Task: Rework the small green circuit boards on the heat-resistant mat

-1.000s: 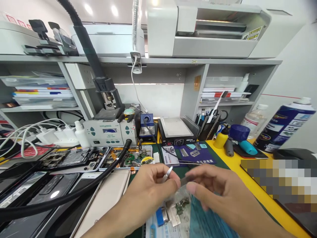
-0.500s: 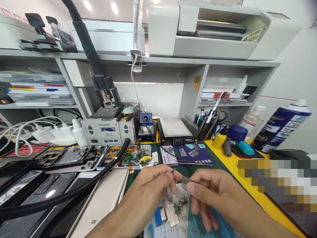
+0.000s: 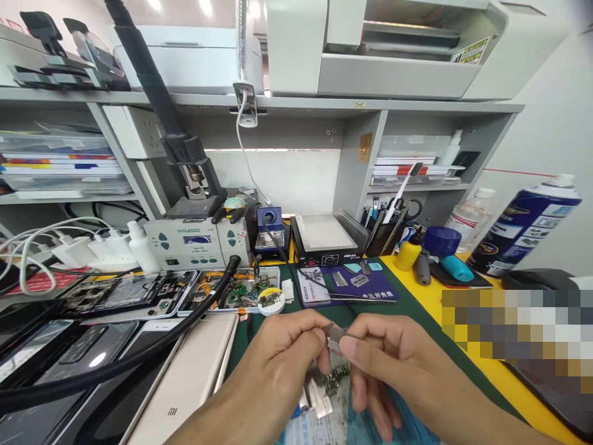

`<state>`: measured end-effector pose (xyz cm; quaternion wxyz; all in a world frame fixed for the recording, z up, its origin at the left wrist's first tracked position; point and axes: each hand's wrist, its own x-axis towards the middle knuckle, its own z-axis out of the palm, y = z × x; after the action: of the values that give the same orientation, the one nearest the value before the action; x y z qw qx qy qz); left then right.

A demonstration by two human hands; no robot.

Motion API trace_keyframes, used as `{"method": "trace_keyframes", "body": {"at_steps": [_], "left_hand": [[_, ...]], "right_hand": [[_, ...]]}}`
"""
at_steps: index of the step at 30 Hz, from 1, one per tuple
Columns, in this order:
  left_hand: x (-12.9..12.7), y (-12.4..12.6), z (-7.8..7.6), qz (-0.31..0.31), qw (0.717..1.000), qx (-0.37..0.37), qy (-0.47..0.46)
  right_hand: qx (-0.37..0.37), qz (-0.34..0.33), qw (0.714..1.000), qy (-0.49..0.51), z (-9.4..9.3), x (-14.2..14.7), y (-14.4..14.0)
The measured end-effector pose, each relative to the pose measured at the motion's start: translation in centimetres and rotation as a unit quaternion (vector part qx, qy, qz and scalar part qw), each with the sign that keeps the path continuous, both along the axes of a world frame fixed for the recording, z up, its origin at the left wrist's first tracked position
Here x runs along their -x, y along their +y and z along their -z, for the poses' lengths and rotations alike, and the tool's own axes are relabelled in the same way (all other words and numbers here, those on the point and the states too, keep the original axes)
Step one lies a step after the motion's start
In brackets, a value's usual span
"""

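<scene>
My left hand [image 3: 280, 368] is closed in a pinch, with a small dark piece [image 3: 329, 327] showing at its fingertips; what kind it is I cannot make out. Between thumb and fingers of my right hand [image 3: 403, 361] is a thin, flat grey metal blade [image 3: 337, 337]. Its end lies right at the left fingertips, and whether it touches the dark piece I cannot tell. Below the hands, a small green circuit board [image 3: 337, 378] rests on the work surface beside a silvery-white strip [image 3: 319, 400]. A blue piece [image 3: 296, 411] is partly hidden by the left hand.
On the left lie several phones, a gold one [image 3: 194, 371] nearest, crossed by a thick black hose [image 3: 139, 358]. Behind are a parts tray [image 3: 275, 281], a rework station [image 3: 189, 244] and a hot plate [image 3: 324, 232]. Tweezers [image 3: 364, 299] and blades lie on a purple card [image 3: 384, 289].
My right hand has brought the blade left, closer to the left fingertips. The left hand keeps its pinch. The camera view has shifted slightly.
</scene>
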<state>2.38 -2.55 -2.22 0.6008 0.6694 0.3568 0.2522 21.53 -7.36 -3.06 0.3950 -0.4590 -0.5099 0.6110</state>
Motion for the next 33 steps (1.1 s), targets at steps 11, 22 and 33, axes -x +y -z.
{"method": "trace_keyframes", "body": {"at_steps": [11,22,33], "left_hand": [[0.0,-0.56,-0.12,0.014,0.999,-0.024,0.015],[-0.22,-0.6,0.05,0.017,0.997,-0.063,0.028],[-0.21,-0.72,-0.11,0.021,0.997,-0.065,0.025]], "right_hand": [[0.012,0.01,1.0,-0.006,-0.11,0.19,-0.15],[0.024,0.008,1.0,-0.007,-0.54,0.31,-0.13],[0.035,0.006,0.999,0.003,-0.68,0.42,-0.15]]}}
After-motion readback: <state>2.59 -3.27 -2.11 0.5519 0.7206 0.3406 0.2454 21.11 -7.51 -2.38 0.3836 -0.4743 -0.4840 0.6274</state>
